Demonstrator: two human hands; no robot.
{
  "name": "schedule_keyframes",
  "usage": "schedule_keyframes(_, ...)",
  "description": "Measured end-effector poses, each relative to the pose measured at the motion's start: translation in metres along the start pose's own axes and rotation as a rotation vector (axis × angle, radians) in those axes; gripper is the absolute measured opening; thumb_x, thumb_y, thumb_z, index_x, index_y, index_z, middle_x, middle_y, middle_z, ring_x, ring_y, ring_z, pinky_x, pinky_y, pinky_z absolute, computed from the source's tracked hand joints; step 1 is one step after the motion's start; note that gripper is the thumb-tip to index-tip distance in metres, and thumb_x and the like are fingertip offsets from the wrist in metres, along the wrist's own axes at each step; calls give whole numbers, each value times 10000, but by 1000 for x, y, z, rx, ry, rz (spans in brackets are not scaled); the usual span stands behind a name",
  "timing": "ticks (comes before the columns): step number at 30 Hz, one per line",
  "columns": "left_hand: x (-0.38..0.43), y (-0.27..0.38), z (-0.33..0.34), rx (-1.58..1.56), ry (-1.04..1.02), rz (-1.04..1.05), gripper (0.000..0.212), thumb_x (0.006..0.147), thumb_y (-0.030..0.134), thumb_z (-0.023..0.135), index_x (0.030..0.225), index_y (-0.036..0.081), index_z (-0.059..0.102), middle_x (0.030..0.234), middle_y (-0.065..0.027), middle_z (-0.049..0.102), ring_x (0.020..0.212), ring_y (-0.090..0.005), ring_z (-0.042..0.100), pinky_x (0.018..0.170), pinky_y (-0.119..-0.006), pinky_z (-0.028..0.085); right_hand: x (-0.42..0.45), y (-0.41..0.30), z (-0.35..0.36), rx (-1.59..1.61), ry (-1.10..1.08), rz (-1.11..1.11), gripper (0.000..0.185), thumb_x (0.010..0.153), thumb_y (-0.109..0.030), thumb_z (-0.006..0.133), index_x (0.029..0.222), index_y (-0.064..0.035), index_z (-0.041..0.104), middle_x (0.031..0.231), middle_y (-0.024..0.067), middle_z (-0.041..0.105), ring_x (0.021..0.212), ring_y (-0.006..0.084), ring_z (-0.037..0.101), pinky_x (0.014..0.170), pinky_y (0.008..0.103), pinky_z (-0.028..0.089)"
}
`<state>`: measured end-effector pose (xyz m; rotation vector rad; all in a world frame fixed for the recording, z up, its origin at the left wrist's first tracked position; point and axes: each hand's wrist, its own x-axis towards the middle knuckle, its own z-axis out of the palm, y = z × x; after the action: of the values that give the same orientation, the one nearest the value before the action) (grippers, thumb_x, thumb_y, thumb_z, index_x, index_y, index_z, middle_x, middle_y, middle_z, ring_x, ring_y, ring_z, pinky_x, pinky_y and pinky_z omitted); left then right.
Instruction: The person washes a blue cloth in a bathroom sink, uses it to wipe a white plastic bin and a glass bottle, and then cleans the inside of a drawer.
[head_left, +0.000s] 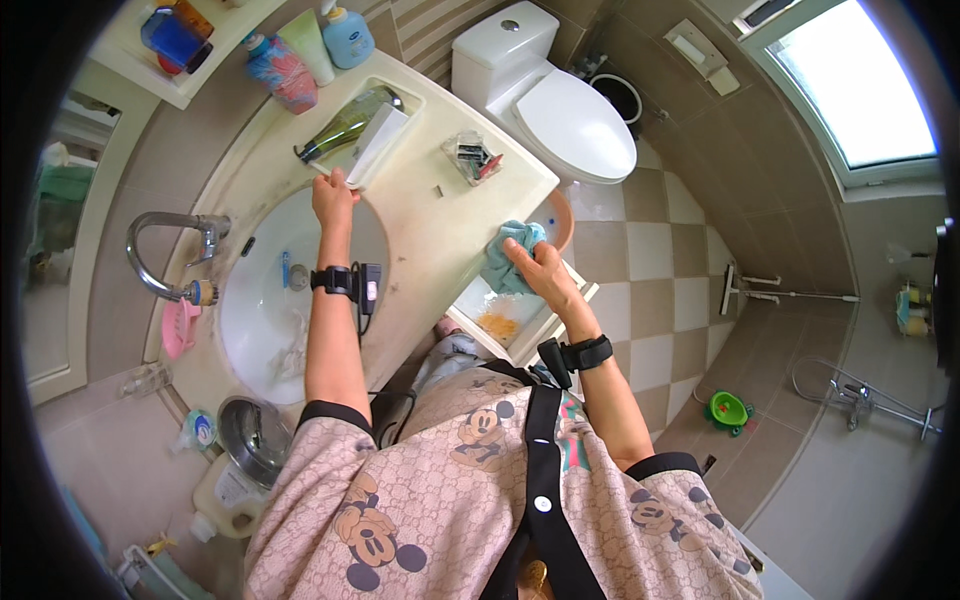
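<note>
My left hand (334, 199) reaches over the sink basin (251, 330) and grips the near end of a white tray (416, 105) on the countertop; the fingertips are partly hidden. In that tray lie a green transparent bottle (352, 124) and a white box-shaped item (377, 142). A crumpled teal cloth (510, 259) is bunched in my right hand (547, 274), above an open drawer (469, 322) below the counter's front edge. An orange-brown patch (499, 325) shows on the drawer's bottom.
A clear container of small items (472, 157) stands on the countertop (424, 232). Pump bottles (349, 37) and a tube (307, 49) line the back. A curved faucet (142, 255) rises beside the basin. Beyond the counter are a toilet (574, 124) and an orange-rimmed basin (562, 217).
</note>
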<state>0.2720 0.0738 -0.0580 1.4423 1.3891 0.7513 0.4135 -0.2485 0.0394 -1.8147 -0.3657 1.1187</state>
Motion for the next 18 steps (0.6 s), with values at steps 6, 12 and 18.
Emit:
schedule_keyframes(6, -80, 23, 32, 283, 10, 302, 263, 843, 283, 655, 933, 54, 560, 840, -113, 601, 792, -282, 604, 696, -412, 469, 17, 2, 8, -168, 29, -57, 455, 897, -420, 608, 773, 17, 612, 638, 15, 544, 601, 94, 493, 537, 288, 430)
schedule_keyframes(12, -106, 13, 99, 492, -139, 436, 143, 818, 168, 665, 870, 59, 588, 772, -134, 595, 728, -295, 596, 665, -405, 483, 26, 0, 14, -314, 1, -113, 556, 864, -471, 625, 661, 41, 548, 563, 73, 477, 557, 143, 446, 504, 346, 391)
schedule_keyframes(18, -99, 6, 96, 597, -206, 531, 31, 822, 75, 574, 831, 49, 558, 777, -146, 595, 796, -339, 601, 696, -438, 486, 24, 9, 10, -306, 0, -107, 565, 857, -475, 629, 668, 51, 546, 580, 88, 484, 570, 156, 461, 521, 356, 406)
